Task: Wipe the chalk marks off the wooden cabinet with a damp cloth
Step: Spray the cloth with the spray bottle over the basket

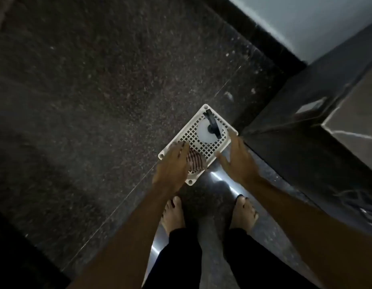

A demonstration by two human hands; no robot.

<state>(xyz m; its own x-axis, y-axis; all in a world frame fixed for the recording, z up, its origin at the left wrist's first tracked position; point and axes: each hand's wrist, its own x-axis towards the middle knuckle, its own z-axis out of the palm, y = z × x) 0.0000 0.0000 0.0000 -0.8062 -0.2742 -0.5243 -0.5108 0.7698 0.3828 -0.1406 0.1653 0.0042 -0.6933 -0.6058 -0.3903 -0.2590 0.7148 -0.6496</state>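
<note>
White basket [192, 133] beside cabinet [295, 142] | left hand [172, 165] flat over cloth [195, 161] | right hand [238, 159] spread

No readable text, labels, brands or numbers anywhere; frame dim and blurred.

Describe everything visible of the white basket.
The white basket looks plastic: rectangular, walls a grid of square holes, tabs at the corners. It sits diagonally on the dark speckled floor, holding a striped cloth and a white spray bottle. The left hand reaches over the cloth; the right hand is at its right rim.
</note>
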